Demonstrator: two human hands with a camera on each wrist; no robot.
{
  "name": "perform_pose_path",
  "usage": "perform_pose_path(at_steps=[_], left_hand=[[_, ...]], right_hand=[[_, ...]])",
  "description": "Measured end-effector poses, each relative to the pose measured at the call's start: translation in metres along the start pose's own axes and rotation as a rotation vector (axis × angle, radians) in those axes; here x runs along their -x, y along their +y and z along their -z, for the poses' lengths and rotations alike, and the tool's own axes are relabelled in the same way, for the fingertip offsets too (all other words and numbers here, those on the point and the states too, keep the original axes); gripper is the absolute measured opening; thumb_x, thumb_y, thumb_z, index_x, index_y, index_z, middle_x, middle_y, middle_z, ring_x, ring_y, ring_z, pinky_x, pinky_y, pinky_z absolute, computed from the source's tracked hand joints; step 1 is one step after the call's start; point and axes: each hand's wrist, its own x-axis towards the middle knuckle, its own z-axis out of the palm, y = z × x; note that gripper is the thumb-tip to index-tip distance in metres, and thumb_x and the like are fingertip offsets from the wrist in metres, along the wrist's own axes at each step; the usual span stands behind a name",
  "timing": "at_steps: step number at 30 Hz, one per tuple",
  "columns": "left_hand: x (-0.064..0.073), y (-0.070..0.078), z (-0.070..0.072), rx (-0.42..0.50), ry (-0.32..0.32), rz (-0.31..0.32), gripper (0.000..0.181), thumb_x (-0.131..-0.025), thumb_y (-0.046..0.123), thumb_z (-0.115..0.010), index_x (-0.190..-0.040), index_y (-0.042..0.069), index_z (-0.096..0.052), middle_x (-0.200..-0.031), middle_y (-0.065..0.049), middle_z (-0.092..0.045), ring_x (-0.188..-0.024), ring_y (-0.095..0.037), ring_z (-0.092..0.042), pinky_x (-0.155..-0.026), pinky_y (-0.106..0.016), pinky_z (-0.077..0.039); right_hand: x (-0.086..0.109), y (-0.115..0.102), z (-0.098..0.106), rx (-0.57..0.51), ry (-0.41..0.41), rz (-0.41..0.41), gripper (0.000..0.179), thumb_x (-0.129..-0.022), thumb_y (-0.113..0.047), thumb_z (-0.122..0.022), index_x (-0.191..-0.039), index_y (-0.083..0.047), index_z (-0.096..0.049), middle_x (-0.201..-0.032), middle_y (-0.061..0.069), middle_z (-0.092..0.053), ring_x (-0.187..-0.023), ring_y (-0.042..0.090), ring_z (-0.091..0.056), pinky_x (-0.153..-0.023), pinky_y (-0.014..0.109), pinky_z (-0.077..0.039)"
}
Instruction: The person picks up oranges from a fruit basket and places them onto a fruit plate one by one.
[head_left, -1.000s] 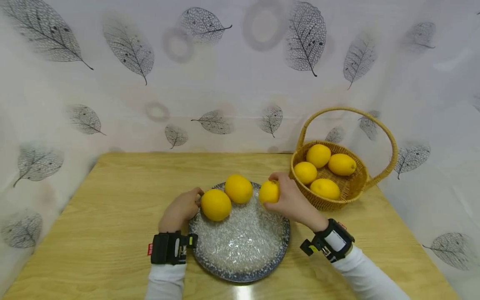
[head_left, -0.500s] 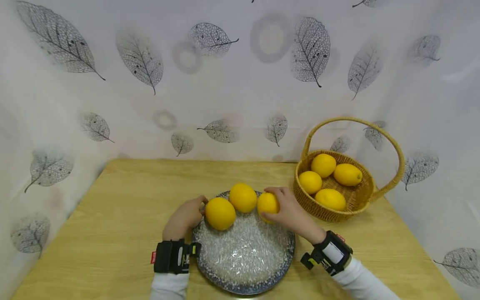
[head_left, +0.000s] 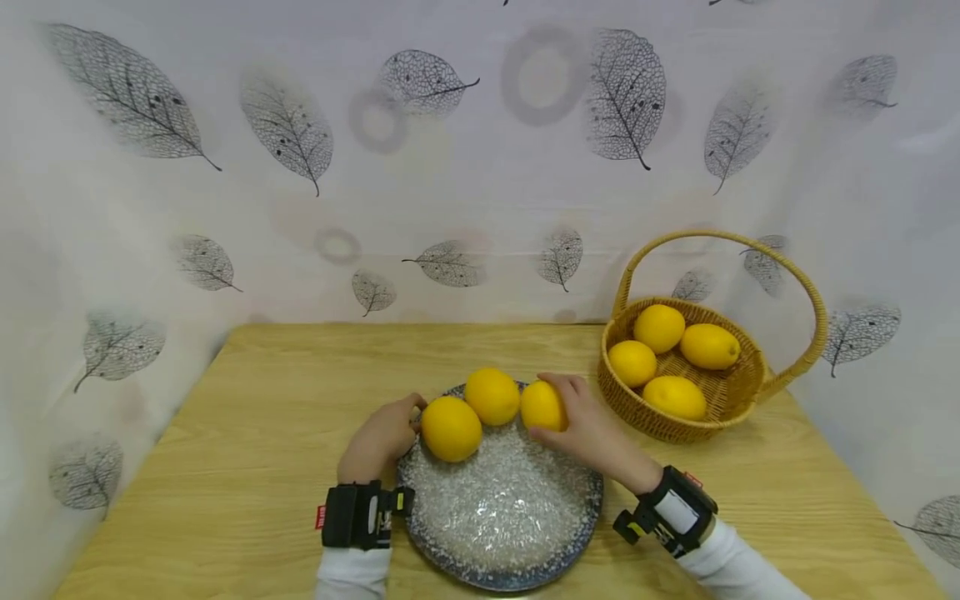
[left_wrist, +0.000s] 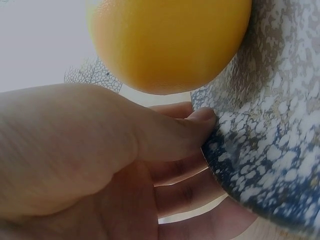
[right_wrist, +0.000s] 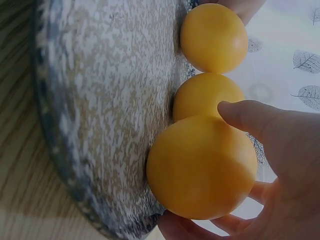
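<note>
A round speckled plate (head_left: 502,517) with a dark blue rim lies on the table. My left hand (head_left: 382,437) grips its left rim; the left wrist view shows the thumb (left_wrist: 180,132) on the rim and the other fingers reaching beneath. At the plate's far side sit two rounded yellow lemons, a left lemon (head_left: 452,429) close to that hand and a middle lemon (head_left: 492,396). My right hand (head_left: 588,425) holds a third lemon (right_wrist: 200,167) on the plate's far right, thumb on one side and fingers on the other. These three form a curved row.
A wicker basket (head_left: 678,427) with a tall handle stands at the back right, beyond my right hand. Several yellow lemons (head_left: 709,346) lie in it. Behind the wooden table (head_left: 225,500) hangs a leaf-patterned cloth (head_left: 465,167).
My right hand has lowered the third lemon onto the plate beside the middle one. My left hand has kept its grip on the rim. The head view has shifted slightly.
</note>
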Motion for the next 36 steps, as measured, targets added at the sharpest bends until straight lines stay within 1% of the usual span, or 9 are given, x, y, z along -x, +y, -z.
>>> perform_pose_path(at_steps=[5,8,11,15,19,24,29,33,36], left_hand=[[0.000,0.004,0.001,-0.002,0.000,0.002,0.034,-0.092,0.000,-0.053,-0.126,0.003,-0.057,-0.113,-0.020,-0.069,-0.088,-0.026,-0.057,-0.085,-0.047,-0.052],[0.002,0.004,0.000,-0.006,-0.005,0.004,0.034,-0.092,0.000,-0.053,-0.126,0.004,-0.057,-0.113,-0.019,-0.069,-0.087,-0.026,-0.056,-0.081,-0.044,-0.050],[0.002,0.004,0.000,-0.005,-0.005,0.009,0.034,-0.093,0.001,-0.053,-0.126,0.004,-0.057,-0.116,-0.019,-0.069,-0.088,-0.025,-0.055,-0.081,-0.043,-0.049],[0.001,0.003,0.000,-0.003,0.003,0.013,0.033,-0.093,0.001,-0.053,-0.126,0.004,-0.057,-0.118,-0.020,-0.068,-0.089,-0.026,-0.056,-0.083,-0.044,-0.050],[0.000,0.003,0.000,-0.006,0.004,0.011,0.033,-0.093,0.001,-0.053,-0.126,0.004,-0.057,-0.117,-0.020,-0.068,-0.088,-0.026,-0.055,-0.083,-0.045,-0.050],[-0.001,0.002,0.000,-0.004,0.002,0.012,0.034,-0.093,0.001,-0.053,-0.127,0.003,-0.057,-0.116,-0.020,-0.069,-0.089,-0.026,-0.056,-0.085,-0.046,-0.051],[0.000,0.001,0.001,0.001,0.002,0.019,0.034,-0.093,0.001,-0.052,-0.127,0.004,-0.057,-0.118,-0.020,-0.068,-0.090,-0.026,-0.056,-0.086,-0.046,-0.051],[0.001,0.001,0.002,0.010,-0.003,0.025,0.034,-0.094,0.000,-0.050,-0.127,0.005,-0.057,-0.120,-0.020,-0.067,-0.092,-0.026,-0.056,-0.089,-0.047,-0.050],[0.001,0.002,0.001,0.011,-0.003,0.021,0.034,-0.094,0.001,-0.051,-0.127,0.005,-0.057,-0.119,-0.020,-0.068,-0.091,-0.026,-0.056,-0.088,-0.046,-0.050]], right_hand=[[0.000,0.001,0.001,0.008,0.007,0.015,0.083,-0.080,-0.040,-0.074,-0.149,-0.014,-0.036,-0.141,0.026,-0.043,-0.109,0.035,-0.056,-0.085,0.053,-0.054],[0.002,0.001,0.002,0.012,0.011,0.014,0.083,-0.080,-0.040,-0.074,-0.149,-0.014,-0.035,-0.139,0.025,-0.044,-0.111,0.035,-0.054,-0.087,0.054,-0.053],[0.004,0.000,0.006,0.014,0.011,0.020,0.083,-0.081,-0.041,-0.073,-0.149,-0.014,-0.034,-0.141,0.025,-0.043,-0.117,0.036,-0.052,-0.091,0.056,-0.051],[0.008,-0.003,0.022,0.027,0.033,0.037,0.081,-0.082,-0.040,-0.072,-0.149,-0.011,-0.034,-0.141,0.025,-0.043,-0.117,0.039,-0.052,-0.090,0.057,-0.051],[0.011,-0.001,0.048,0.045,0.053,0.013,0.079,-0.085,-0.040,-0.069,-0.149,-0.010,-0.033,-0.141,0.026,-0.042,-0.113,0.040,-0.054,-0.086,0.057,-0.052],[0.010,0.017,0.083,0.078,0.054,-0.023,0.078,-0.089,-0.038,-0.064,-0.151,-0.007,-0.027,-0.147,0.030,-0.035,-0.122,0.044,-0.048,-0.093,0.063,-0.047],[0.007,0.040,0.111,0.119,0.042,-0.044,0.076,-0.091,-0.034,-0.062,-0.149,0.001,-0.027,-0.145,0.036,-0.034,-0.121,0.049,-0.044,-0.092,0.065,-0.045],[0.006,0.060,0.123,0.191,0.005,-0.077,0.078,-0.091,-0.036,-0.062,-0.147,0.006,-0.027,-0.140,0.041,-0.035,-0.117,0.051,-0.046,-0.089,0.066,-0.045],[0.006,0.075,0.126,0.215,-0.040,-0.104,0.079,-0.090,-0.037,-0.063,-0.145,0.009,-0.029,-0.134,0.046,-0.036,-0.112,0.052,-0.047,-0.084,0.065,-0.047]])
